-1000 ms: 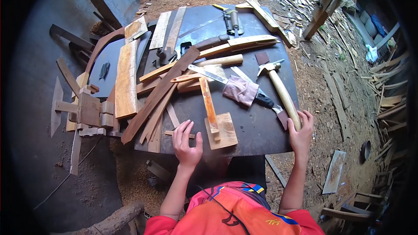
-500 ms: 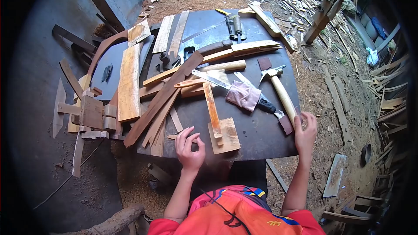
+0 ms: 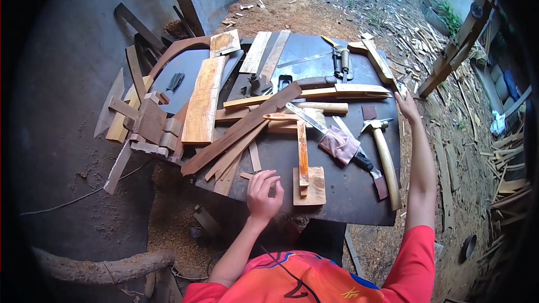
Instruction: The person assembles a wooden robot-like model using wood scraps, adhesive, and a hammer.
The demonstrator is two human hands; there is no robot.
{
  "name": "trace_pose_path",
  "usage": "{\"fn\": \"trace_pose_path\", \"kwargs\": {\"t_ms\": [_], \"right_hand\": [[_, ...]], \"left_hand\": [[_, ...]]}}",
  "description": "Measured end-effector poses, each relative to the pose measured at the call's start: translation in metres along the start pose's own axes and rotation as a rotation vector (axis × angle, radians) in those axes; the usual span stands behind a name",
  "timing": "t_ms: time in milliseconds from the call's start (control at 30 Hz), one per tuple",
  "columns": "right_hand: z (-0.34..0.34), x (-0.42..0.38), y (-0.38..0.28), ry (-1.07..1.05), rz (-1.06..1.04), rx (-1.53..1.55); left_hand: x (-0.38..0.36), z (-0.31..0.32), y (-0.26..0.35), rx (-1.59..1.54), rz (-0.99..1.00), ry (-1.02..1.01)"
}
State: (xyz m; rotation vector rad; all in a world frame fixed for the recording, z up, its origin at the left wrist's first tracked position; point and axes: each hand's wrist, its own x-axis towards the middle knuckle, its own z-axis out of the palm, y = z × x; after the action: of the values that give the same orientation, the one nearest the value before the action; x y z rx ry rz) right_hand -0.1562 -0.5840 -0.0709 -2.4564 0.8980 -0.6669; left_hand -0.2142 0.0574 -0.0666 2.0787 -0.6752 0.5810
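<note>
My left hand [image 3: 264, 193] is over the front edge of the table, fingers loosely curled and apart, with nothing in them. Close to its fingertips lie a thin wood strip [image 3: 255, 156] and a square wood block [image 3: 318, 195] with an orange-stained stick [image 3: 303, 154] across it. My right hand [image 3: 409, 109] reaches along the table's right edge, fingers extended. Its fingertips are right at the near end of a long pale wood piece [image 3: 379, 64]. A hammer [image 3: 386, 165] with a wooden handle lies nearer me, left of my right forearm.
Planks [image 3: 247, 126] lie crossed on the dark table [image 3: 269, 182]. A cloth-wrapped saw [image 3: 340, 145], a clamp-like tool [image 3: 341, 62] and a broad board [image 3: 203, 101] are there too. A wooden vise [image 3: 151, 120] stands at the left edge, and a wooden post [image 3: 457, 47] beyond the right side.
My right hand has moved from beside the hammer handle forward to the far right of the table. My left hand keeps its place by the front edge. The whole view has shifted.
</note>
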Motion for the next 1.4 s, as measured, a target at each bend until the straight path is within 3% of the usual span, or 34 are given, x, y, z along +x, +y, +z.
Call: {"fn": "trace_pose_path", "kwargs": {"t_ms": [33, 133, 233, 333, 567, 667, 700, 833, 967, 1233, 1267, 1300, 1400], "right_hand": [[0.008, 0.013, 0.012, 0.016, -0.053, 0.002], [0.005, 0.020, -0.006, -0.111, 0.080, -0.252], [0.009, 0.029, -0.005, -0.309, 0.073, -0.222], [-0.003, 0.015, -0.017, -0.245, 0.016, -0.406], [-0.042, -0.003, -0.035, -0.022, -0.092, -0.428], [-0.057, -0.012, -0.019, 0.101, -0.201, -0.380], [-0.078, -0.033, -0.044, 0.089, -0.178, -0.388], [-0.112, -0.074, -0.045, 0.198, -0.299, -0.134], [-0.166, -0.140, -0.078, 0.376, -0.556, -0.099], [-0.221, -0.230, -0.152, 0.310, -1.014, -0.219], [-0.222, -0.238, -0.157, 0.302, -1.059, -0.266], [-0.220, -0.243, -0.165, 0.270, -1.089, -0.236], [-0.208, -0.245, -0.174, 0.206, -1.023, -0.185]], "left_hand": [[0.001, 0.000, 0.001, 0.006, 0.007, 0.008], [0.001, -0.001, 0.001, 0.004, -0.004, 0.000], [0.003, -0.004, 0.001, 0.011, -0.002, -0.005], [0.002, -0.001, 0.002, 0.004, 0.000, -0.022], [0.001, -0.001, 0.002, -0.001, 0.002, -0.015], [0.001, -0.003, 0.004, -0.015, 0.013, 0.011], [0.001, -0.003, 0.003, -0.023, 0.017, 0.014], [-0.002, -0.009, 0.002, -0.132, 0.004, 0.038], [0.010, -0.024, 0.011, -0.388, -0.164, 0.063], [0.108, -0.068, 0.038, -1.203, -0.234, -0.198], [0.113, -0.072, 0.043, -1.239, -0.221, -0.166], [0.113, -0.083, 0.031, -1.077, -0.348, -0.394], [0.100, -0.092, 0.030, -1.049, -0.480, -0.440]]}}
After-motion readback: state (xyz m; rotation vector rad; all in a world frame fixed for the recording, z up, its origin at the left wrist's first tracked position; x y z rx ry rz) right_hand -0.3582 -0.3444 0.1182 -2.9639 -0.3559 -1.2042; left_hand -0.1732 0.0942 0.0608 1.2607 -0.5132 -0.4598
